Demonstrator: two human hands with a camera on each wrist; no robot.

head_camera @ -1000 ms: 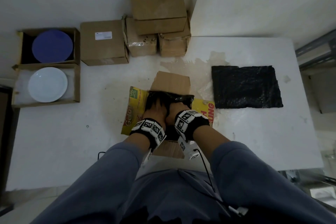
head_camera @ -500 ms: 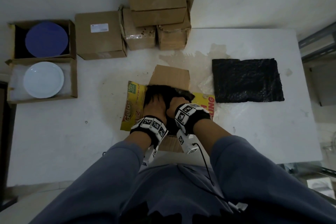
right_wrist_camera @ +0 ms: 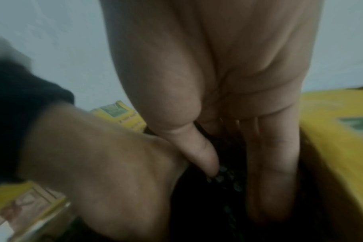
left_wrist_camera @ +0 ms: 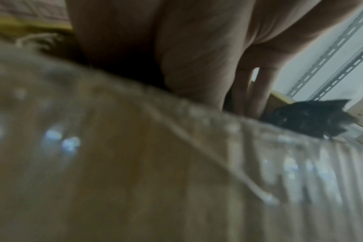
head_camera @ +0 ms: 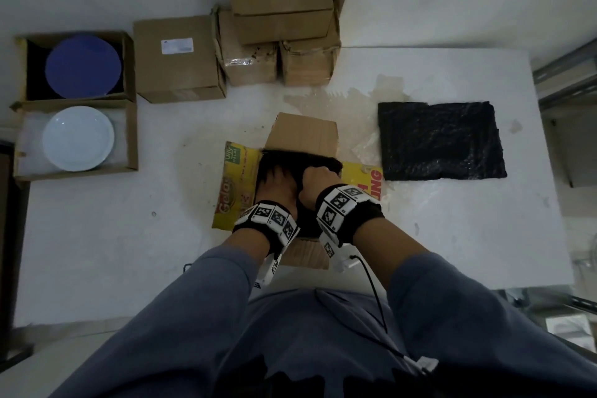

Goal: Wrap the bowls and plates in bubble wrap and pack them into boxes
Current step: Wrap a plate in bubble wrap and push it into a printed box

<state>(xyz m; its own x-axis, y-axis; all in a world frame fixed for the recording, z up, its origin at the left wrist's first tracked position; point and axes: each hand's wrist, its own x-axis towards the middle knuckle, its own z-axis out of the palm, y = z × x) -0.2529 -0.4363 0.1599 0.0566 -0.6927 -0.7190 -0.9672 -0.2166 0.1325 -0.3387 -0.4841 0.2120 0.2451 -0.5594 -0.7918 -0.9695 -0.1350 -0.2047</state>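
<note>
An open cardboard box (head_camera: 303,136) with yellow printed flaps (head_camera: 235,184) stands on the white table in front of me. A bundle in black bubble wrap (head_camera: 300,161) sits inside it. My left hand (head_camera: 274,187) reaches down into the box with its fingers (left_wrist_camera: 249,96) straight beside the black wrap (left_wrist_camera: 307,117). My right hand (head_camera: 319,179) is next to it over the bundle. In the right wrist view the black wrap (right_wrist_camera: 228,180) runs between the thumb (right_wrist_camera: 205,155) and the fingers (right_wrist_camera: 269,172). What the wrap holds is hidden.
Flat black bubble wrap sheets (head_camera: 439,139) lie to the right. At far left, open boxes hold a blue plate (head_camera: 83,66) and a white plate (head_camera: 78,138). A closed box (head_camera: 177,55) and stacked boxes (head_camera: 281,0) stand at the back.
Both hands stay in the box on the black bundle. The right hand has shifted slightly forward over it. My head view has moved a little.
</note>
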